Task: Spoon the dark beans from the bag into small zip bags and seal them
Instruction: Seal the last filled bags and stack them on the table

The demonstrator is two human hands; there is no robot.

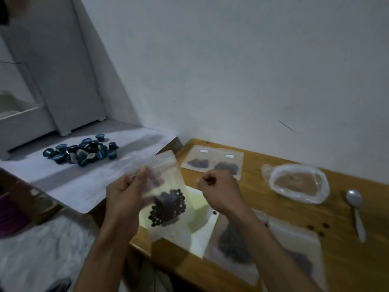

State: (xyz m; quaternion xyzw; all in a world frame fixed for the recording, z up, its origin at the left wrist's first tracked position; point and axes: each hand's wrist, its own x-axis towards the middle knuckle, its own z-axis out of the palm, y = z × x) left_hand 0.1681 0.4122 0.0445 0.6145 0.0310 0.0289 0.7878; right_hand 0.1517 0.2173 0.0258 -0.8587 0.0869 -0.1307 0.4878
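Wooden surface [263, 209] against white wall. Two filled small clear zip bags [212, 162] lie flat at far edge, two more [263, 247] near front right: likely done. Left hand [126, 192] pinches another clear zip bag [166, 192], dark beans [168, 205] in bottom, held above surface edge; seal state unclear. Right hand [219, 190] clenched, maybe pinching something, cannot tell. Big crumpled clear plastic bag [299, 183] looks nearly empty. White plastic spoon [355, 209] idle at right, few loose beans [320, 227] beside. Left: sealing.

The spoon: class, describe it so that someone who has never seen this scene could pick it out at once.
Start at the wooden table against the white wall and go to its right side. Just right of the open clear bag lies the spoon, bowl toward the wall, handle toward the person. It is the only utensil there: pale, slim and solid, while its neighbours are soft plastic bags.
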